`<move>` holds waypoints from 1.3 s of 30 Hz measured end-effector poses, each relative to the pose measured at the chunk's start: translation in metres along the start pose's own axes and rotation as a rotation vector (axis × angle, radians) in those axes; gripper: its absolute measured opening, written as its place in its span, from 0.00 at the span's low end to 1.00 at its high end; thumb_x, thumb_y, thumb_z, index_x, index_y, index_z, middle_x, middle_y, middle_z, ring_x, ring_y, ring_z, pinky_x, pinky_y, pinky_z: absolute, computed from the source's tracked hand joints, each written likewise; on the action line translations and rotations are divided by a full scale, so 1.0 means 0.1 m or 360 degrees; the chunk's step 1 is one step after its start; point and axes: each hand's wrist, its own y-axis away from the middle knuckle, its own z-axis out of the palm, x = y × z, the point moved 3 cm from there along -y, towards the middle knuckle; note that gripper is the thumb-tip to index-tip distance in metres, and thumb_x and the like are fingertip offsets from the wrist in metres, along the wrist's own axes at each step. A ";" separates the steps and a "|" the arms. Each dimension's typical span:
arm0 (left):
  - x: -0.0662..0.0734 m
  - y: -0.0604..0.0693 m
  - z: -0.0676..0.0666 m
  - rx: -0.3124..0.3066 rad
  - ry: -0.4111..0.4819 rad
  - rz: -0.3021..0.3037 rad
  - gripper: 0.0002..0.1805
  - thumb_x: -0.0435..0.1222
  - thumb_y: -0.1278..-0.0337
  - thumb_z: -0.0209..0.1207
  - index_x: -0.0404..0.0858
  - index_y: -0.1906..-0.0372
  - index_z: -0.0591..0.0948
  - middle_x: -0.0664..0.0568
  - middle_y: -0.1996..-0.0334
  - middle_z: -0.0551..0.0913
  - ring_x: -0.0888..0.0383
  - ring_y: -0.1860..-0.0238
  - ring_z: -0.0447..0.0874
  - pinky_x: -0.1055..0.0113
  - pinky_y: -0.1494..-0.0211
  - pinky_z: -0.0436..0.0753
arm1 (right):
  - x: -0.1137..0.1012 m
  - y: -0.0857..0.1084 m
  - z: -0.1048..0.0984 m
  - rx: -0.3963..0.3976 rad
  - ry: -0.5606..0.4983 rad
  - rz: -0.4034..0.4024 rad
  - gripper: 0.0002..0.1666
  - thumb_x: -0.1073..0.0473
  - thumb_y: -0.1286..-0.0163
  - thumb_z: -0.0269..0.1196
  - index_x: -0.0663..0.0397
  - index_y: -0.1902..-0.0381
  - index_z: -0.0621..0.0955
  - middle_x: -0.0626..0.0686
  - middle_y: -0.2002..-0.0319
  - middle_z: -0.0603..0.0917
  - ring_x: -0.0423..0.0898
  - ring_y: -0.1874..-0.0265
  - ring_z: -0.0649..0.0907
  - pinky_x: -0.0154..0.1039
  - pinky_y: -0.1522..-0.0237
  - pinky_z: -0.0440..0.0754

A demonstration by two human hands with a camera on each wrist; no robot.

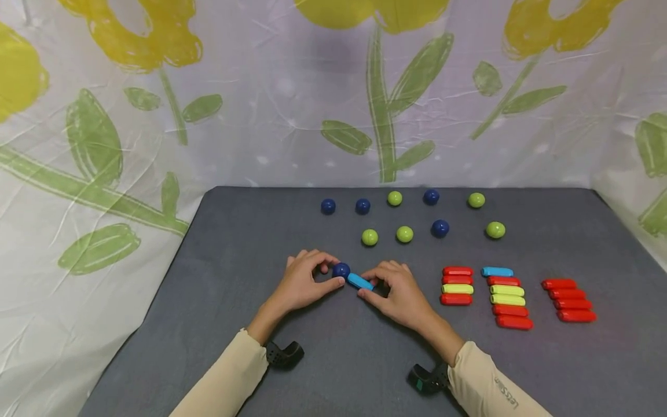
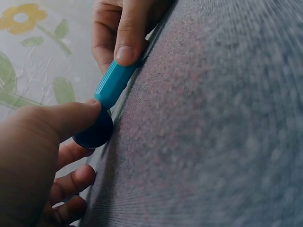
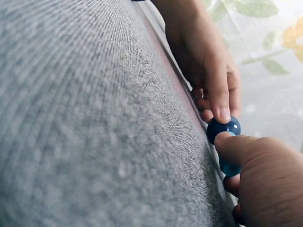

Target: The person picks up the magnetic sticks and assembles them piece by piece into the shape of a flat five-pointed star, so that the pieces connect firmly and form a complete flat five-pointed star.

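Observation:
In the head view my left hand [image 1: 304,281] pinches a dark blue ball [image 1: 341,270] between thumb and fingers, low over the grey table. A light blue ridged rod [image 1: 359,281] meets the ball's right side, its other end pinched by my right hand [image 1: 398,294]. From the left wrist view, the ball [image 2: 96,131] touches the tip of the rod [image 2: 113,85], under my left thumb. In the right wrist view my right thumb covers much of the rod [image 3: 230,167], with the ball [image 3: 224,129] just beyond it.
Blue balls [image 1: 362,206] and green balls [image 1: 404,234] lie loose toward the back of the table [image 1: 250,231]. To the right, short rods sit in three stacked-looking columns: red rods [image 1: 573,304], yellow-green rods [image 1: 508,290] and a light blue one [image 1: 497,271]. A flower-printed sheet [image 1: 281,116] hangs behind.

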 end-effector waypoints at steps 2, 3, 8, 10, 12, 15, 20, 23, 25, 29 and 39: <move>0.00 0.00 0.00 0.0019 -0.0003 0.0009 0.18 0.51 0.44 0.71 0.52 0.50 0.86 0.59 0.67 0.78 0.59 0.65 0.67 0.60 0.55 0.56 | 0.00 -0.01 0.00 -0.0001 -0.0004 -0.0003 0.13 0.54 0.42 0.77 0.45 0.59 0.88 0.41 0.71 0.81 0.38 0.70 0.73 0.37 0.59 0.65; 0.00 0.01 0.00 0.0028 -0.0002 0.0016 0.19 0.51 0.43 0.71 0.52 0.49 0.86 0.58 0.67 0.78 0.59 0.64 0.67 0.60 0.56 0.56 | 0.00 -0.01 0.00 -0.0002 -0.0004 -0.0005 0.13 0.54 0.42 0.78 0.45 0.59 0.88 0.41 0.71 0.81 0.38 0.70 0.73 0.37 0.59 0.65; 0.02 0.03 0.04 0.0088 0.0024 0.0090 0.24 0.49 0.42 0.70 0.52 0.40 0.82 0.56 0.55 0.82 0.57 0.56 0.72 0.59 0.52 0.60 | 0.00 0.00 0.00 -0.0008 0.0005 -0.0015 0.15 0.53 0.44 0.79 0.44 0.59 0.88 0.42 0.71 0.81 0.38 0.71 0.73 0.37 0.59 0.64; 0.04 0.04 0.07 0.0096 0.0049 0.0150 0.25 0.48 0.40 0.70 0.53 0.38 0.81 0.55 0.49 0.81 0.55 0.50 0.72 0.57 0.50 0.61 | 0.00 0.01 0.01 -0.0008 0.0003 -0.0027 0.15 0.53 0.44 0.79 0.44 0.59 0.88 0.42 0.71 0.81 0.38 0.71 0.73 0.37 0.60 0.64; 0.05 0.05 0.10 0.0087 0.0059 0.0217 0.23 0.47 0.39 0.69 0.55 0.38 0.82 0.53 0.43 0.79 0.52 0.44 0.71 0.54 0.47 0.61 | 0.00 0.01 0.01 -0.0009 0.0000 -0.0040 0.16 0.53 0.45 0.79 0.44 0.59 0.88 0.42 0.71 0.81 0.37 0.71 0.72 0.37 0.60 0.63; 0.09 0.08 0.14 0.0039 0.0022 0.0313 0.19 0.47 0.37 0.68 0.58 0.41 0.83 0.51 0.37 0.76 0.49 0.36 0.68 0.50 0.44 0.61 | 0.00 0.02 0.01 -0.0010 -0.0004 -0.0054 0.16 0.52 0.45 0.79 0.44 0.58 0.88 0.41 0.71 0.81 0.36 0.72 0.72 0.37 0.61 0.62; 0.14 0.11 0.17 -0.0010 -0.0079 0.0424 0.17 0.47 0.38 0.68 0.58 0.44 0.84 0.50 0.35 0.75 0.47 0.33 0.66 0.48 0.43 0.61 | 0.01 0.01 0.01 -0.0037 -0.0009 -0.0059 0.16 0.51 0.44 0.79 0.43 0.58 0.88 0.40 0.71 0.82 0.36 0.73 0.72 0.36 0.61 0.62; 0.15 0.13 0.18 0.0004 -0.0123 0.0444 0.18 0.47 0.40 0.69 0.56 0.45 0.84 0.50 0.38 0.77 0.48 0.36 0.68 0.49 0.44 0.62 | 0.01 0.01 0.02 -0.0049 -0.0017 -0.0068 0.16 0.51 0.44 0.79 0.42 0.58 0.87 0.40 0.70 0.82 0.36 0.72 0.72 0.36 0.61 0.62; 0.15 0.13 0.17 0.0016 -0.0147 0.0430 0.18 0.47 0.41 0.70 0.55 0.46 0.85 0.51 0.41 0.78 0.49 0.38 0.69 0.50 0.44 0.63 | 0.01 0.01 0.02 -0.0044 -0.0028 -0.0068 0.15 0.51 0.43 0.78 0.41 0.58 0.87 0.40 0.70 0.82 0.36 0.72 0.72 0.36 0.61 0.63; 0.14 0.12 0.17 0.0030 -0.0173 0.0384 0.15 0.48 0.41 0.70 0.54 0.49 0.85 0.53 0.45 0.79 0.50 0.41 0.71 0.50 0.44 0.63 | 0.01 -0.01 0.00 0.0019 -0.0120 -0.0004 0.12 0.54 0.39 0.75 0.45 0.57 0.87 0.41 0.69 0.82 0.38 0.72 0.73 0.37 0.60 0.65; 0.10 0.11 0.16 0.0179 -0.0147 0.0254 0.10 0.49 0.40 0.69 0.55 0.55 0.86 0.54 0.49 0.79 0.51 0.44 0.70 0.53 0.48 0.59 | 0.14 -0.14 -0.07 0.0450 -0.0219 0.0200 0.24 0.64 0.38 0.73 0.58 0.43 0.83 0.58 0.46 0.82 0.43 0.76 0.76 0.34 0.70 0.77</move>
